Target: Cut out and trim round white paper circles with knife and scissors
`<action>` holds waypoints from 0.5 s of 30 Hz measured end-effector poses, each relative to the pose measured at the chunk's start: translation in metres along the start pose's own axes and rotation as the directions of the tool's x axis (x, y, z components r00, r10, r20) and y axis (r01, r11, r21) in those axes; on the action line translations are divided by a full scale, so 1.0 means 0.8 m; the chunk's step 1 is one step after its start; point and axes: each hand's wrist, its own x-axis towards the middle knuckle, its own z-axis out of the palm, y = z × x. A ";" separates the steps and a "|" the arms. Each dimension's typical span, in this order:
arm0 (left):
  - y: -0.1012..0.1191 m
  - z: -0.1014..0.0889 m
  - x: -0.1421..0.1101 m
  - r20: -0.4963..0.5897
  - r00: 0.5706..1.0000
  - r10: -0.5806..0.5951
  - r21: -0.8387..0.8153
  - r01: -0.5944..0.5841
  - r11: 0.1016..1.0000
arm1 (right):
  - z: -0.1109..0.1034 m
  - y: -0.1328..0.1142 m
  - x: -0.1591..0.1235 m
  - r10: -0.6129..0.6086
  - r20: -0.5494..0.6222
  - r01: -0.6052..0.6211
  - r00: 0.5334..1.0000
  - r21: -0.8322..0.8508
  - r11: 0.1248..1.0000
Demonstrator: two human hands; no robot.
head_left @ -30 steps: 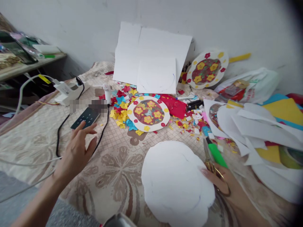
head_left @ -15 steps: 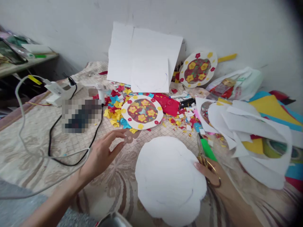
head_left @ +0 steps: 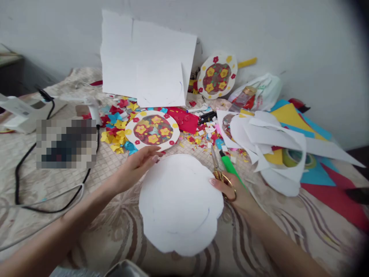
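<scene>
Scissors (head_left: 218, 174) in right hand (head_left: 239, 194), white cutout (head_left: 180, 204), 2 flowered discs (head_left: 153, 130) beyond, scraps (head_left: 117, 134)

Paper (head_left: 180, 204) left of scissors (head_left: 218, 174)

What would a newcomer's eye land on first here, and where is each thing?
Probably the big scalloped white paper at the front, between the left hand and the right hand, which holds gold-handled scissors. Just behind it lies a flower-covered disc beside bright red, yellow and blue paper scraps. Large white sheets stand at the back.
</scene>
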 end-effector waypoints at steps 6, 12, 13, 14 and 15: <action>0.009 0.007 0.017 0.074 0.991 -0.114 -0.047 0.118 0.992 | 0.011 -0.002 0.003 -0.055 -0.012 0.055 0.998 -0.008 0.998; 0.000 0.006 0.015 0.087 0.975 -0.205 -0.195 0.218 0.956 | 0.016 -0.002 -0.001 -0.057 -0.032 0.058 0.998 0.029 0.998; 0.000 0.006 0.014 0.084 0.973 -0.216 -0.206 0.229 0.951 | 0.016 -0.003 0.000 -0.055 -0.046 0.056 0.997 0.031 0.998; 0.000 0.006 0.014 0.080 0.971 -0.224 -0.214 0.236 0.948 | 0.017 -0.004 0.000 -0.051 -0.065 0.053 0.997 0.037 0.998; 0.001 0.006 0.014 0.080 0.970 -0.229 -0.218 0.241 0.946 | 0.017 -0.005 0.000 -0.047 -0.085 0.051 0.995 0.046 0.998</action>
